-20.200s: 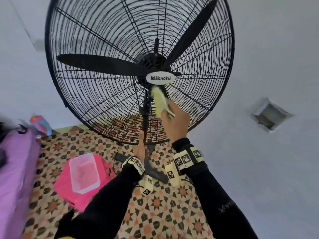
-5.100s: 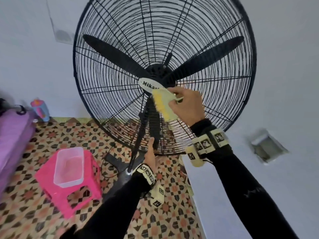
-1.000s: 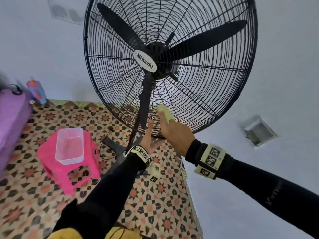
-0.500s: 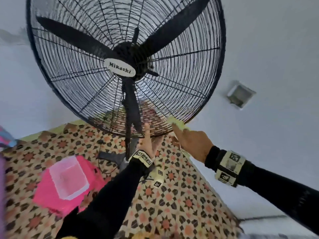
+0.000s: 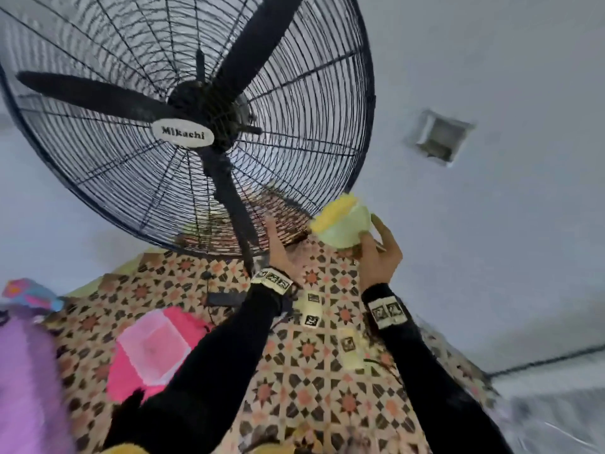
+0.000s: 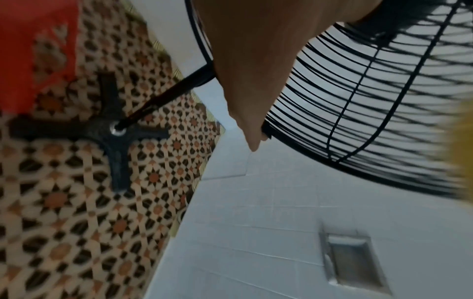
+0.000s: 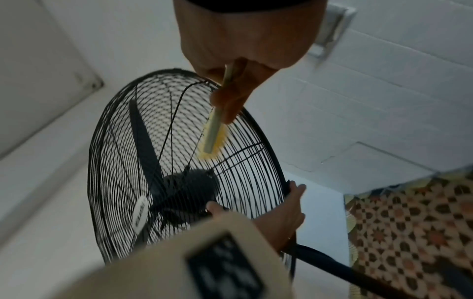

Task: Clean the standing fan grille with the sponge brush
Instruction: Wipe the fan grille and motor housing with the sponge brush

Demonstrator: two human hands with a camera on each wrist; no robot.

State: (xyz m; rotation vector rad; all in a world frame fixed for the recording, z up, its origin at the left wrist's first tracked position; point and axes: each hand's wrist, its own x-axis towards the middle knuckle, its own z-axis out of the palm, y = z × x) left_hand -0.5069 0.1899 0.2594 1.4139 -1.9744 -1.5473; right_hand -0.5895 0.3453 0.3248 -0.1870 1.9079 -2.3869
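Observation:
The black standing fan grille (image 5: 294,109) fills the upper left of the head view, with a white Mikachi badge (image 5: 182,133) at its hub. My left hand (image 5: 278,244) grips the grille's bottom rim, thumb in front and fingers curled behind (image 7: 281,212). My right hand (image 5: 373,247) holds the sponge brush (image 5: 340,224), which has yellow sponge on a pale green back, at the grille's lower right rim. In the right wrist view the brush (image 7: 213,137) lies against the grille wires (image 7: 128,141). The brush handle is mostly hidden in my fist.
A pink stool (image 5: 183,326) carrying a clear plastic tub (image 5: 154,345) stands on the patterned floor at lower left. A purple object (image 5: 19,371) is beside it. The fan's cross base (image 6: 115,137) sits below. A grey wall with a recessed vent (image 5: 438,137) is close on the right.
My right hand has come up from under the bottom rim, and the brush now shows at the grille's lower right edge. My left hand stays on the bottom rim. The head view has shifted.

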